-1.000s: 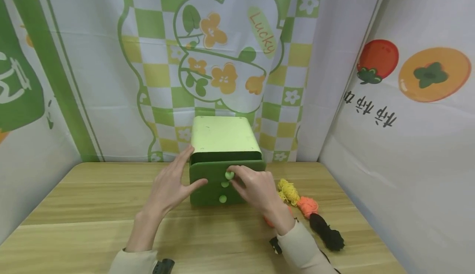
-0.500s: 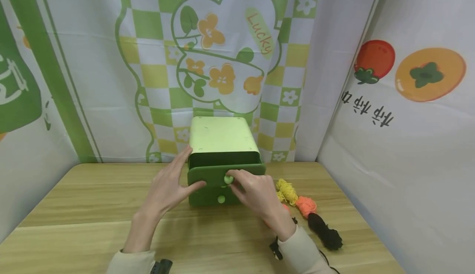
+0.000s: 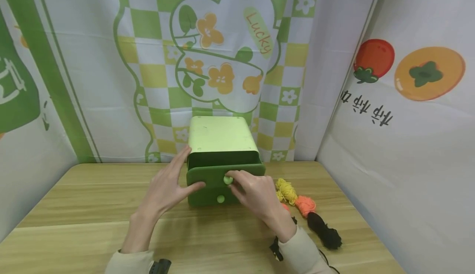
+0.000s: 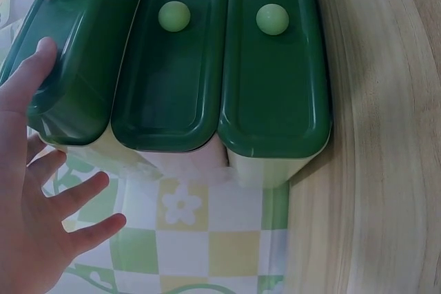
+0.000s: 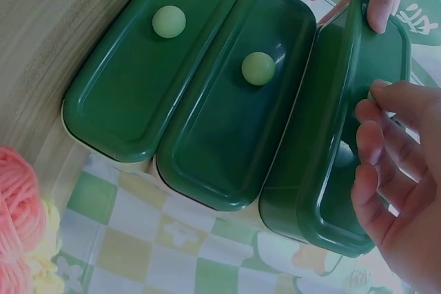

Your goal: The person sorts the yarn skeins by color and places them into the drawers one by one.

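A small drawer cabinet (image 3: pixel 222 134) with a pale green top and three dark green drawers stands at the back of the table. Its top drawer (image 3: pixel 208 176) is partly pulled out, showing a dark gap behind the front. My right hand (image 3: pixel 257 193) pinches that drawer's round pale green knob (image 3: pixel 227 180) between thumb and fingers. Along the cabinet's left side, my left hand (image 3: pixel 165 189) stretches its fingers back, with the thumb at the drawer front. Below, the middle drawer (image 4: pixel 169 74) and bottom drawer (image 4: pixel 275 77) are pushed in.
Right of the cabinet lie yellow yarn (image 3: pixel 286 190), coral yarn (image 3: pixel 306 205) and a black yarn bundle (image 3: pixel 324 232). A small black item (image 3: pixel 276 249) with a cord is near my right sleeve. A patterned curtain (image 3: pixel 156 76) hangs behind the wooden table (image 3: pixel 92 208).
The top drawer has come further out toward me, along with my right hand on its knob, mostly in the first half second. My left hand has stayed at the cabinet's side.
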Demonstrator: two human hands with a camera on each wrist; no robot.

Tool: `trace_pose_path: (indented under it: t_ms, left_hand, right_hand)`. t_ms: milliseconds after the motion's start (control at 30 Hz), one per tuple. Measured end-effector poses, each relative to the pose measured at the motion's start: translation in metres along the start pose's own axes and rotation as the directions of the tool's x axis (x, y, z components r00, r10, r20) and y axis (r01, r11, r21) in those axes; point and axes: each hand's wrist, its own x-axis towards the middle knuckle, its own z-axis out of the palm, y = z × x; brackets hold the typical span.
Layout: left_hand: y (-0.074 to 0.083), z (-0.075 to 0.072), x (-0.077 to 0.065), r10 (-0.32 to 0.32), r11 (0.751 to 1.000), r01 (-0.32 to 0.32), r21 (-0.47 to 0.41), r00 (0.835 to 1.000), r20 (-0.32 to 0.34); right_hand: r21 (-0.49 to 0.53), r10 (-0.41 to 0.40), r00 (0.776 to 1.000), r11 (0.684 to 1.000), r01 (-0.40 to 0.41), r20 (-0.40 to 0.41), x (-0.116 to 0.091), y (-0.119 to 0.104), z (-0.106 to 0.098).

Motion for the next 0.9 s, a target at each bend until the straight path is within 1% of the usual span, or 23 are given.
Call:
trace_pose_path:
  t_ms: [233,533,900]
  left_hand:
    - [-0.001,-0.001,-0.001,-0.001,1.0,0.001,-0.003,1.0,-0.005]
    - [-0.002,0.0,-0.001,-0.003,1.0,0.003,0.006,1.0,-0.001]
    - [0.0,0.0,-0.001,-0.004,1.0,0.004,-0.009,1.0,0.012]
  right_hand:
    - [0.013,-0.001,1.0,1.0,0.001,-0.024,-0.001,0.005,-0.004]
    - [0.029,-0.026,0.999,0.999,0.027,-0.042,-0.008,0.016,-0.011]
    - [0.002,-0.003,0.998,1.0,0.003,-0.055,-0.02,0.032,-0.02]
